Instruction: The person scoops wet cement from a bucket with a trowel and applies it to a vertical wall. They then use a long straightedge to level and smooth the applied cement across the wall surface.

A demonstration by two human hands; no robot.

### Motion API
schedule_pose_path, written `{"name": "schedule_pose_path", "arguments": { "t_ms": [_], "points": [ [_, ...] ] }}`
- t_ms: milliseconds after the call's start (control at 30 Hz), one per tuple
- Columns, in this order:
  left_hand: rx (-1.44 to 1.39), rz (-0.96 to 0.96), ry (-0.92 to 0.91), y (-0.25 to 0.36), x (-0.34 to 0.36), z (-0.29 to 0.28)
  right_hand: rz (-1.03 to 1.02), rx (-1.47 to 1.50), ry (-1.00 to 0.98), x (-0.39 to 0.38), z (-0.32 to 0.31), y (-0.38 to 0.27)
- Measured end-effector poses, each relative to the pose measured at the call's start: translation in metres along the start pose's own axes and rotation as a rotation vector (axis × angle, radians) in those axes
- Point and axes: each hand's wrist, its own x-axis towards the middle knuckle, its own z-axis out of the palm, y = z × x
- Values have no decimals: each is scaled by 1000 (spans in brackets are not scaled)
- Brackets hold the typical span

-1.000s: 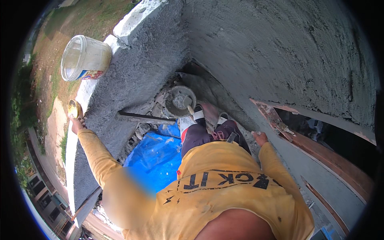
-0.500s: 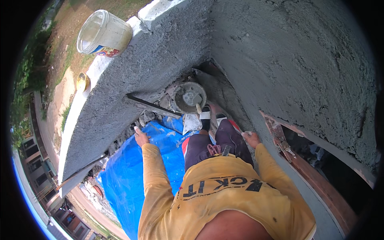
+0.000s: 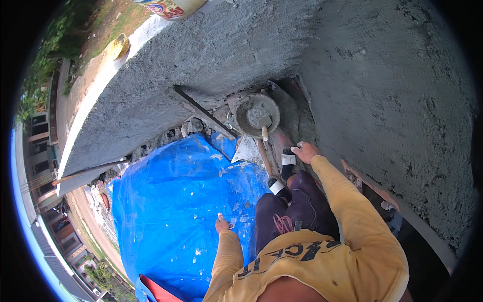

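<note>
My left hand point(image 3: 223, 224) hangs over the blue tarp point(image 3: 166, 201), empty, with its fingers apart. My right hand point(image 3: 305, 151) reaches beside my sandals point(image 3: 288, 159) toward the lower right wall, empty, its fingers loosely bent and apart. Beyond it sits a round bucket point(image 3: 243, 118) holding grey mortar and a wooden-handled trowel point(image 3: 264, 130). A long wooden handle point(image 3: 264, 158) lies beside my feet, and a pale triangular piece point(image 3: 245, 149) is left of it.
Rough plastered walls point(image 3: 382, 100) meet at a corner. A long dark bar point(image 3: 201, 110) leans among rubble point(image 3: 193, 126). A yellow round container point(image 3: 119, 46) and a plastic tub point(image 3: 171, 7) stand on the white-topped left wall, with ground and buildings below. A dark opening point(image 3: 412, 234) is at lower right.
My left hand has left the yellow container and dropped over the tarp. My right hand has moved forward toward the bucket. The view has swung, bringing more tarp into sight.
</note>
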Motion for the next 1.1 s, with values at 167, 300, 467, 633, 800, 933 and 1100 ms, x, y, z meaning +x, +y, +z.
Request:
{"name": "schedule_pose_path", "arguments": {
  "t_ms": [167, 300, 467, 633, 800, 933, 1100],
  "points": [
    [-126, 232, -42, 55, 63, 74, -116, -216, 68, 42, 42, -50],
    [-329, 363, -138, 111, 123, 170, -329, -422, 140, 144, 112, -44],
    [-476, 368, -296, 162, 181, 283, -345, -592, 18, 240, 147, -66],
    [-592, 339, -448, 210, 223, 367, -306, -733, -67, 303, 170, -66],
    [-736, 378, -244, 240, 236, 400, -362, -1040, -137, 282, 138, -76],
    [-474, 601, 103, 247, 246, 405, -357, -981, 120, 266, 76, -31],
    [-242, 886, 167, 250, 224, 359, -594, -1029, 384, 254, 51, 1]
  ]
}}
